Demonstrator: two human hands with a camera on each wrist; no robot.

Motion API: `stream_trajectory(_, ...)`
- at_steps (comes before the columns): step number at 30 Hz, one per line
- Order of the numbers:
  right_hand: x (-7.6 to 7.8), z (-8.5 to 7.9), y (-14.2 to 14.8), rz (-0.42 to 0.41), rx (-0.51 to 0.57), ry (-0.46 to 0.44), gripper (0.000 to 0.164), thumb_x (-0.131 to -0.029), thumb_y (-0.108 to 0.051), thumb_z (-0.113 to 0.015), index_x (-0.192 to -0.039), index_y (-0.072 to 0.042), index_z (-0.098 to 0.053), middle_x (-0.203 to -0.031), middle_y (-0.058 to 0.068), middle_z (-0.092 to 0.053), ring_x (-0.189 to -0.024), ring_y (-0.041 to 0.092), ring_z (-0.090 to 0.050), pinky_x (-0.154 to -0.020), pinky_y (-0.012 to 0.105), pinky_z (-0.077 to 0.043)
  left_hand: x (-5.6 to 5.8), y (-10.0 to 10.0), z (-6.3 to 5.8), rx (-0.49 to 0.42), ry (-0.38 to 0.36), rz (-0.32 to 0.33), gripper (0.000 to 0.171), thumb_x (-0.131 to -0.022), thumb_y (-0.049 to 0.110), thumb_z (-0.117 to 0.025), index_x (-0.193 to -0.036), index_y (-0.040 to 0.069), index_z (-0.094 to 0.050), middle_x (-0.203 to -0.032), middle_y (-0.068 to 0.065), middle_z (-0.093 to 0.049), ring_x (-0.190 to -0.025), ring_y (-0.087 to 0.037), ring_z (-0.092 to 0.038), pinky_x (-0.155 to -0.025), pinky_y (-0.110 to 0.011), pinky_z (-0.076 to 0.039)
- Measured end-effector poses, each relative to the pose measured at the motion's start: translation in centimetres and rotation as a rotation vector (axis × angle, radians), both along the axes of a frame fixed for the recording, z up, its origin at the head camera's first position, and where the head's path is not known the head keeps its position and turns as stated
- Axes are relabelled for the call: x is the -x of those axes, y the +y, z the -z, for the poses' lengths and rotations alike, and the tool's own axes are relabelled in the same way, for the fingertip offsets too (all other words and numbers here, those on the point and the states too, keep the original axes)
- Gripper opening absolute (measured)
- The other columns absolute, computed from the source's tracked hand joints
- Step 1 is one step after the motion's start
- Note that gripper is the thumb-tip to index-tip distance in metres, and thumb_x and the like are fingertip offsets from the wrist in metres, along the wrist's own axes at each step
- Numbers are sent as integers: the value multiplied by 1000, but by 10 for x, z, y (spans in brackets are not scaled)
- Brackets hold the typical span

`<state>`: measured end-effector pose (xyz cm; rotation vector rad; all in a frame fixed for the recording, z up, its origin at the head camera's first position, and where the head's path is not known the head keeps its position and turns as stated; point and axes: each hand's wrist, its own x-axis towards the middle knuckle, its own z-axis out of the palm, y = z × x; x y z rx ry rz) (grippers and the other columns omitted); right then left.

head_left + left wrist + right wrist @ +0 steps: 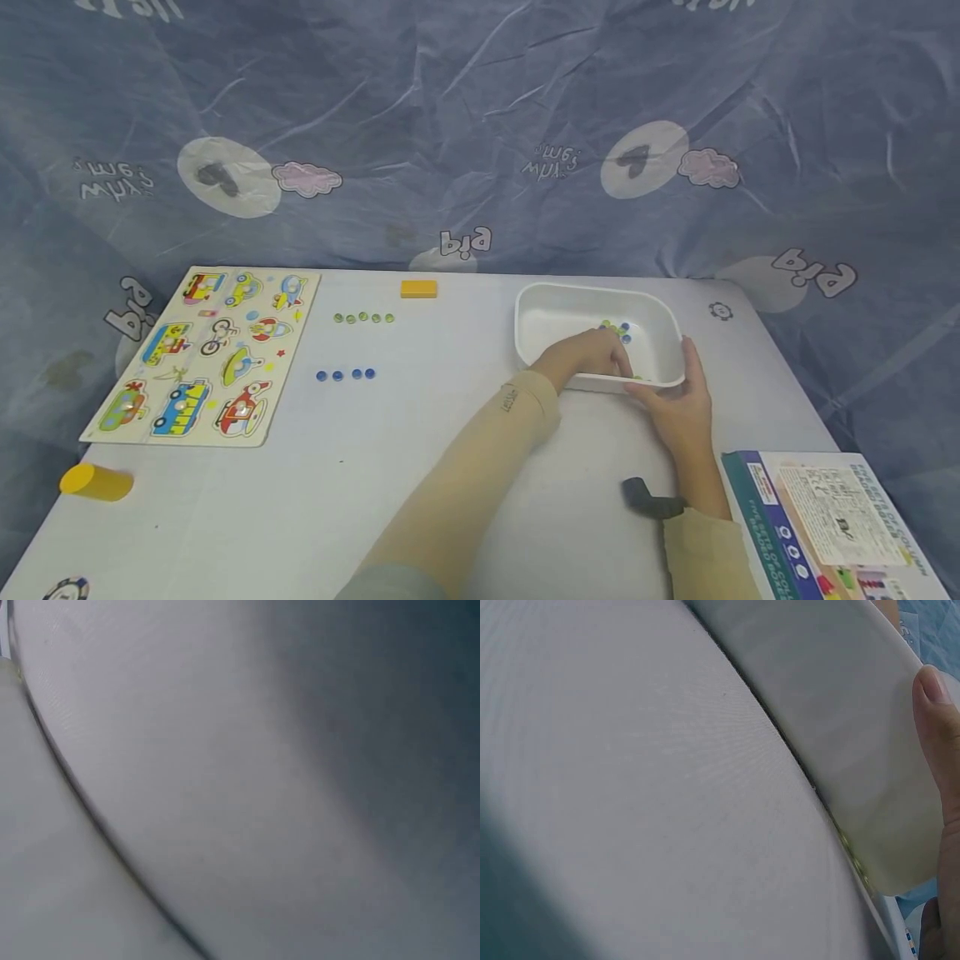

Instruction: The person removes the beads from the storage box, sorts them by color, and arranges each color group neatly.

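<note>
A white plastic tray [540, 321] stands at the back right of the table, with small round green and blue pieces [622, 332] in it. My left hand [592, 352] reaches over its front rim, fingers pointing down to the tray floor; whether they pinch a piece is hidden. At the front right corner my right hand [686, 408] grips the tray, thumb at the front and fingers along the right side. The right wrist view shows that thumb [934, 712] against the tray wall [832, 720]. Only the tray's side and the table appear in the left wrist view.
Left of the tray lie a row of green pieces [363, 317] and a row of blue pieces [346, 375]. A yellow block [418, 289], a vehicle puzzle board [198, 358] and a yellow cylinder [97, 482] are around them. A box [832, 525] sits at front right.
</note>
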<state>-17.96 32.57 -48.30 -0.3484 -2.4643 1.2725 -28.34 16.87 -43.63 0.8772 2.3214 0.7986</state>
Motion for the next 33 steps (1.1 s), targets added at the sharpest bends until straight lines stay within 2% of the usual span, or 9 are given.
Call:
stream_trajectory(4,-1,-1,-1,0,9,-15,111,-65,-37,-86,-149,-40,-13,-157,-13,-17,-147,16,-16,-119,47,-12,-1,0,-1,6,-10,-7,18,-76,18,-76,-90,28,-75,-102,14,-70,-101,-5,-61,-87,-24,-50)
stream_trajectory(7,-2,-2,-2,-2,13,-27,111,-66,-37,-85,-149,-40,-12,-157,-13,-16,-147,16,-14,-119,46,-11,-2,-3,-2,-6,8,-7,16,-80,19,-73,-94,27,-74,-107,13,-68,-104,-6,-60,-91,-26,-49)
stream_trajectory(11,-3,-2,-1,-15,5,-28,111,-66,-36,-85,-150,-39,-12,-157,-13,-15,-147,16,-15,-119,46,-12,-2,-6,-6,-92,65,-21,14,-85,24,-69,-99,25,-72,-88,7,-62,-81,-5,-56,-76,-20,-48)
stream_trajectory(14,-2,-3,1,-33,3,-7,112,-66,-34,-86,-150,-36,-12,-158,-10,-16,-147,18,-15,-119,46,-12,-2,-10,-16,-200,78,-59,18,-83,30,-72,-100,25,-71,-81,8,-57,-74,-5,-49,-69,-18,-45)
stream_trajectory(18,0,-2,2,-31,0,6,112,-66,-34,-86,-151,-33,-12,-158,-9,-16,-147,18,-15,-120,45,-11,-4,-21,-38,-318,105,-93,21,-83,32,-72,-102,27,-69,-80,9,-54,-76,-4,-47,-72,-16,-42)
stream_trajectory(22,0,-2,0,-13,-1,-14,112,-66,-38,-85,-150,-38,-11,-158,-11,-16,-147,17,-16,-119,45,-11,-10,-43,-61,-396,181,-87,23,-82,32,-73,-103,25,-69,-66,3,-38,-66,-8,-38,-64,-17,-37)
stream_trajectory(25,0,-2,-1,-8,-5,-29,111,-66,-41,-84,-149,-39,-11,-157,-12,-16,-147,18,-16,-119,47,-11,-17,-66,-75,-436,198,-100,22,-82,32,-74,-101,24,-69,-65,4,-35,-64,-8,-36,-62,-17,-35)
stream_trajectory(29,0,-1,-1,4,-8,-44,110,-67,-43,-83,-149,-42,-9,-157,-14,-15,-147,17,-14,-119,49,-9,-27,-100,-86,-463,205,-136,20,-81,32,-74,-99,25,-70,-66,4,-35,-65,-9,-36,-61,-20,-34)
stream_trajectory(33,1,1,-2,10,9,-45,109,-67,-43,-83,-148,-43,-9,-156,-18,-15,-147,13,-14,-119,47,-9,-39,-139,-91,-464,214,-183,20,-81,32,-74,-98,24,-71,-68,3,-37,-66,-11,-37,-62,-22,-34)
